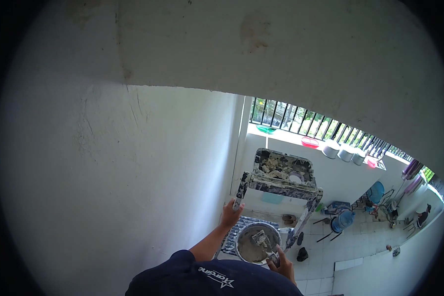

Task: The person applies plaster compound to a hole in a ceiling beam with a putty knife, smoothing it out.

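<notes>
My left hand [230, 213] is closed round the lower end of the left side rail of a paint-spattered ladder [281, 186]. A round bucket [238, 242] of grey paste stands on the ladder's ribbed step. Over the bucket, my right hand [281, 266] grips the handle of a putty knife [262, 240], whose paste-smeared blade is over the grey paste. Beyond the bucket, the ladder's top tray [284, 166] holds crusted material and a white round thing.
A white wall [118, 182] rises close on the left, and a beam [192, 44] crosses overhead. Below are the tiled floor [315, 271], a blue water bottle [343, 221] on a stand, and shoes [289, 220]. Metal pots [330, 149] and basins line the ledge by black railings [301, 118].
</notes>
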`<state>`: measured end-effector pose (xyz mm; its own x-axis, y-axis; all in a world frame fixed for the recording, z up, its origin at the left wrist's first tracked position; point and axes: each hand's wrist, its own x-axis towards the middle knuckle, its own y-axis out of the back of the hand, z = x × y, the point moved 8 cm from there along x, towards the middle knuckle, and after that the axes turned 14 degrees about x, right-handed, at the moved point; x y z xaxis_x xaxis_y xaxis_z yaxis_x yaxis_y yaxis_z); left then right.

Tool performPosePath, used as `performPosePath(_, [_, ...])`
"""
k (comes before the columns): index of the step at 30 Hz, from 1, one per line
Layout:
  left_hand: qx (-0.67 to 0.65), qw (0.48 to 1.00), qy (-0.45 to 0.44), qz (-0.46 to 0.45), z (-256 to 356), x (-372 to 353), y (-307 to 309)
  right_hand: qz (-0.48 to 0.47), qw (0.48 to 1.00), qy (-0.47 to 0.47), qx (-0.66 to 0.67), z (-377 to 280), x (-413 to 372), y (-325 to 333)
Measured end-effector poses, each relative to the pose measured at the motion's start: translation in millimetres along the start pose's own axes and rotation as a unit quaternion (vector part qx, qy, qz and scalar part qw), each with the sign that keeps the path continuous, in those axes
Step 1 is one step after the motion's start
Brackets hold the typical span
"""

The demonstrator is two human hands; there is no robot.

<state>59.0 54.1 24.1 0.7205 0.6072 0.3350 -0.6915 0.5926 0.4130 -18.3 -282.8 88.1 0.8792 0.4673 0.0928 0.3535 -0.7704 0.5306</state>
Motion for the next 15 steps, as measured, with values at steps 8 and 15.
performPosePath(8, [-0.024,0.999,-0.02,-0.017,3,0,-2,-0.017,0.999,-0.007,-0.036,5,-8,8])
performPosePath(15, [-0.081,0.996,-0.038,0.002,22,-1,5,-0.004,0.999,-0.027,-0.032,14,-24,10])
